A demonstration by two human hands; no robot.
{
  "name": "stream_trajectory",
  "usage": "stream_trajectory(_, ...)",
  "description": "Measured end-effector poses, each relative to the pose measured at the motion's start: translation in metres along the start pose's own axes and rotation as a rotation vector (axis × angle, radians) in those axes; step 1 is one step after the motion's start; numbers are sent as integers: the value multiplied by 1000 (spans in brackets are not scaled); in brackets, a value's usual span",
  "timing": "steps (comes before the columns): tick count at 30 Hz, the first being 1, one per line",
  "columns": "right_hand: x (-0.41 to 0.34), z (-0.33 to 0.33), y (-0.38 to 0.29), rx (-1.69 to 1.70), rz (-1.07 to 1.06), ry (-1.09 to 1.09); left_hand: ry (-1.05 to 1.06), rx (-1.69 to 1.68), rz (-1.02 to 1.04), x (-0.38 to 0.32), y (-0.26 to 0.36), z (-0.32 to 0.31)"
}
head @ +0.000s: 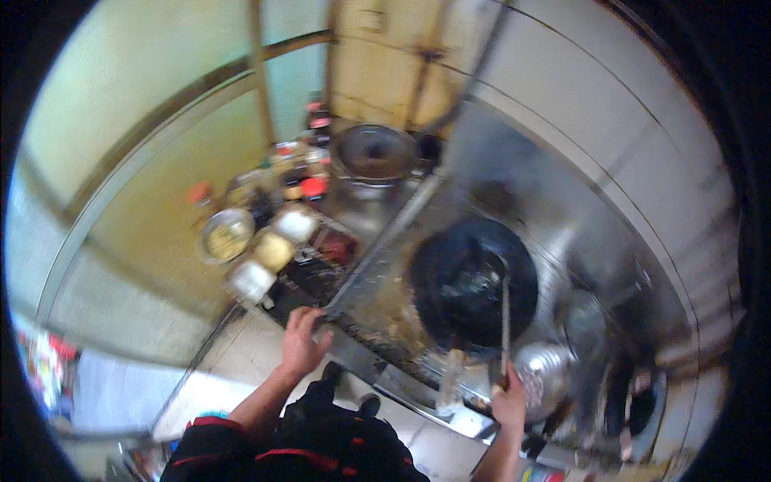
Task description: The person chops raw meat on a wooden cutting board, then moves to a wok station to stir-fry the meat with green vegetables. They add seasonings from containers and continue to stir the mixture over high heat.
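My right hand grips the long handle of a metal ladle. The ladle's head rests inside a dark wok on the stove, where something wet glistens; blur hides what it is. My left hand holds nothing and has its fingers apart, close to the front edge of the counter. Just beyond that hand is a tray of seasoning containers, among them a white one, a yellowish one and a dark red one.
A metal bowl of pale food stands left of the seasonings, with a red-lidded jar and several bottles behind. A large round pot sits at the back. Right of my right hand is a perforated metal strainer. A tiled wall borders the stove.
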State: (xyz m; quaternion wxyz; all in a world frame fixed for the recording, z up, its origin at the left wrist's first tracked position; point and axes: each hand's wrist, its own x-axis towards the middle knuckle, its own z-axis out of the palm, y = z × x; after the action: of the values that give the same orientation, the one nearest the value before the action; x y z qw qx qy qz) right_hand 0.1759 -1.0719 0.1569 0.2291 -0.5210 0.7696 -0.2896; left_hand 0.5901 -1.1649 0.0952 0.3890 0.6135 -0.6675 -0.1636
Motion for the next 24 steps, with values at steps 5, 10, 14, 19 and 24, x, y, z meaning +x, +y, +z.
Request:
stream_trajectory(5, -5, -6, 17, -388, 27, -46, 60, 45, -199, -45, -24, -50)
stream_trajectory(10, -50, -14, -73, -545, -30, -61, 204, 67, -376, -34, -82, -88)
stream_trajectory(14, -79, 36, -112, 575, -83, -254, 273, 127, -440, 8, -151, -119)
stream_trajectory(19, -66, 174, -238, 697, 132, -621, 231, 64, -884, 93, -259, -118)
stream_trajectory(24, -20, 327, -321, -163, -443, -548, 187, -149, -1015, 129, -306, -114)
